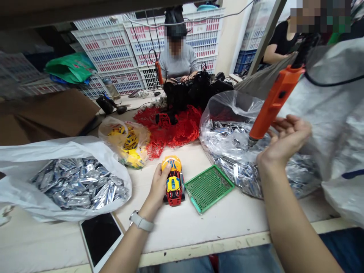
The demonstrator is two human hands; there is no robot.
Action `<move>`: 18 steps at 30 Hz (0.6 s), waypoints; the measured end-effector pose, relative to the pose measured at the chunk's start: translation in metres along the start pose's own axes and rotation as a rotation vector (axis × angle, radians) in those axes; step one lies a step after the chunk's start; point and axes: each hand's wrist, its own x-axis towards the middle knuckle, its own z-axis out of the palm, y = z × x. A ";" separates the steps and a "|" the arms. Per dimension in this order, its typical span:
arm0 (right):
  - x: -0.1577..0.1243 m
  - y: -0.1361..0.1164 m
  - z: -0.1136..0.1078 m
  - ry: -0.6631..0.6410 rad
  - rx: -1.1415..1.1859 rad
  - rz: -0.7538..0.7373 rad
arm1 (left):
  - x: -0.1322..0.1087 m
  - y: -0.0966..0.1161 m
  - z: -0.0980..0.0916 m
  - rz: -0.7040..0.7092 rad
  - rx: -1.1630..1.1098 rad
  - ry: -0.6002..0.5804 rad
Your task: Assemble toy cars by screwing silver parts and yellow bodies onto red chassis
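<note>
My left hand point(158, 185) is closed around a toy car point(173, 182) with a yellow hood and roof and a red frame, the thumb lying on the yellow hood. The car is held low over the table. At the right, my right hand point(286, 142) is raised, its fingers apart and loosely curled beside an orange electric screwdriver point(274, 102). The screwdriver hangs tilted, bit pointing down, and partly covers the fingertips. Between the hands lies a green perforated tray point(209, 187) with small screws gathered toward its far right corner.
Bags of silvery parts stand left point(82, 184) and right point(234, 170). Behind are a bag of yellow parts point(129, 142), red plastic frames point(178, 129) and a black heap point(193, 89). A tablet point(101, 239) lies front left. A co-worker point(178, 57) sits opposite; another person is at far right.
</note>
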 end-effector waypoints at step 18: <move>-0.077 -0.096 -0.023 -0.904 0.185 0.135 | 0.003 0.001 0.002 -0.041 0.057 -0.026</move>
